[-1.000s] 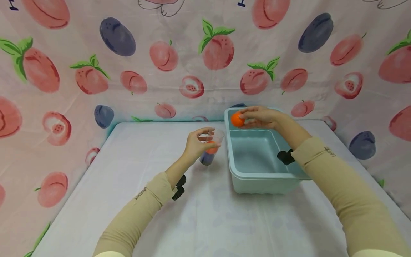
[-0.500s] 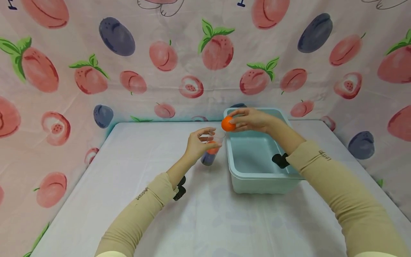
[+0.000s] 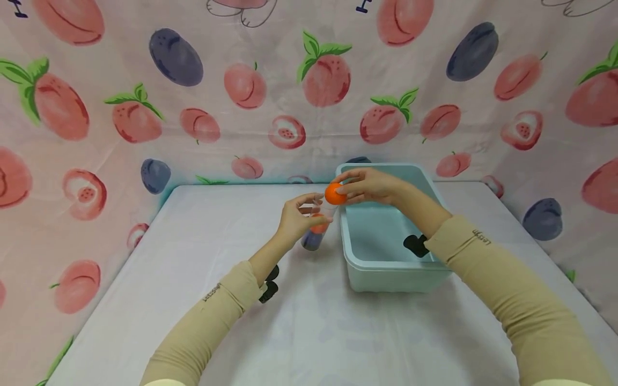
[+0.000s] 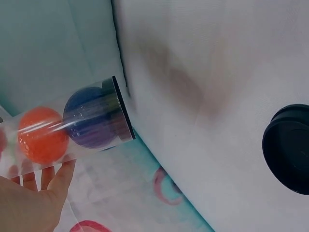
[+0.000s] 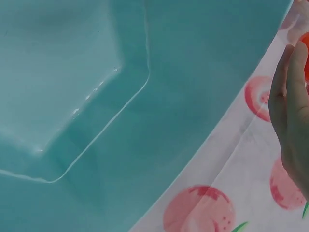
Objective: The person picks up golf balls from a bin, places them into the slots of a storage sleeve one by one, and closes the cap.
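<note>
My left hand [image 3: 294, 217] grips a clear plastic tube [image 4: 72, 121] with a black end, leaning over the table. Inside are an orange ball [image 4: 43, 135] and, below it, a dark blue-purple ball [image 4: 91, 118]. My right hand [image 3: 369, 186] pinches another orange ball [image 3: 334, 193] by its fingertips, right at the tube's upper mouth. In the right wrist view only the edge of that ball shows beyond the fingers [image 5: 292, 96].
A pale blue-green plastic basin [image 3: 398, 276] stands to the right of the tube, under the right forearm. White cloth covers the table [image 3: 217, 225]. A fruit-print curtain [image 3: 270, 43] hangs behind it. A round black piece [image 4: 287, 150] shows in the left wrist view.
My right hand has moved left from over the basin, bringing its orange ball to the tube's mouth. The left hand and tube have stayed almost still.
</note>
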The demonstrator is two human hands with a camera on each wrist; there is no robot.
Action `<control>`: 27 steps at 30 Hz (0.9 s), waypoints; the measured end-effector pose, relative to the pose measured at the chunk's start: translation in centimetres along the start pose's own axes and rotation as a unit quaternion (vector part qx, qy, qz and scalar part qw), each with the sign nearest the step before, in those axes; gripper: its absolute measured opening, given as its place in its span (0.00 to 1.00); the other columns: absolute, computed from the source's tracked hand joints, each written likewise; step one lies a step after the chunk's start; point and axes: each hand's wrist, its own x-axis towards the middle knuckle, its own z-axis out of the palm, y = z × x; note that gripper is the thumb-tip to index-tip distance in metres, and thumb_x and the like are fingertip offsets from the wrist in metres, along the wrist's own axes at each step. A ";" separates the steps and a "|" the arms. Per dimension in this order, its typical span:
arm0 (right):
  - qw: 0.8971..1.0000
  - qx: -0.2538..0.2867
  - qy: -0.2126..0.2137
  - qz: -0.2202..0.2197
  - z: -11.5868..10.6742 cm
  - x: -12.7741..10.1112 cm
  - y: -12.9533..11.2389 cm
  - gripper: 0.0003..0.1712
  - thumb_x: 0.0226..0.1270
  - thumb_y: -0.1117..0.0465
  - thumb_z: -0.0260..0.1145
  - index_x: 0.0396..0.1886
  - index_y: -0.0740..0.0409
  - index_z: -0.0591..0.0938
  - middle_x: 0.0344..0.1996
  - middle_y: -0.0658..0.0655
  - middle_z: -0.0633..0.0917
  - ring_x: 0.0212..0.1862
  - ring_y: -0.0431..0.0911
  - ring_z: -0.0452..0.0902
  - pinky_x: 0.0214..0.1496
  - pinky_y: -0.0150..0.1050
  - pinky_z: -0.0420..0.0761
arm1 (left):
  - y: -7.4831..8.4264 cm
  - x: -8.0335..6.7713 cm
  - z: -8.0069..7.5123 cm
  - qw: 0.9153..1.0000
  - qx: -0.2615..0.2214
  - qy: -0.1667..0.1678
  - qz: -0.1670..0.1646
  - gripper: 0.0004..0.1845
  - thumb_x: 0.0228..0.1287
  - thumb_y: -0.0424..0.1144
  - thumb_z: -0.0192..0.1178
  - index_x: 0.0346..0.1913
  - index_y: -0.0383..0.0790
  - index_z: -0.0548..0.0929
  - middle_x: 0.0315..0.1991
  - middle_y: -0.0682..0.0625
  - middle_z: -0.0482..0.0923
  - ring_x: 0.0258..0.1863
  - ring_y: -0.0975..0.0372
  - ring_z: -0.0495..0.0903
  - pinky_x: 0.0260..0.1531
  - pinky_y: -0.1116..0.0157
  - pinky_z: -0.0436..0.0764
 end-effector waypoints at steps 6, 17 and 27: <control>1.000 0.027 0.000 -0.002 0.4 0.2 -0.2 0.22 0.69 0.67 0.56 0.61 0.69 0.69 0.41 0.54 0.81 0.41 0.43 0.82 0.59 0.46 0.76 | 0.1 0.1 -0.1 1.000 0.012 0.013 -0.007 0.28 0.47 0.33 0.73 0.55 0.39 0.80 0.51 0.43 0.77 0.48 0.48 0.79 0.49 0.56 0.81; 0.999 0.032 -0.007 -0.012 0.8 -0.1 -0.6 0.19 0.72 0.65 0.52 0.59 0.67 0.70 0.36 0.52 0.82 0.40 0.43 0.82 0.59 0.48 0.75 | 0.5 -0.3 -0.3 1.000 0.026 0.009 -0.006 0.28 0.48 0.34 0.72 0.56 0.38 0.79 0.53 0.44 0.77 0.47 0.50 0.77 0.51 0.57 0.80; 0.998 0.049 0.035 -0.006 2.1 -0.9 -1.3 0.18 0.70 0.64 0.56 0.57 0.66 0.71 0.35 0.53 0.81 0.37 0.44 0.82 0.59 0.48 0.75 | 0.5 -0.7 -1.3 0.999 0.026 0.026 -0.010 0.28 0.47 0.34 0.73 0.55 0.37 0.79 0.52 0.43 0.77 0.46 0.49 0.78 0.49 0.57 0.81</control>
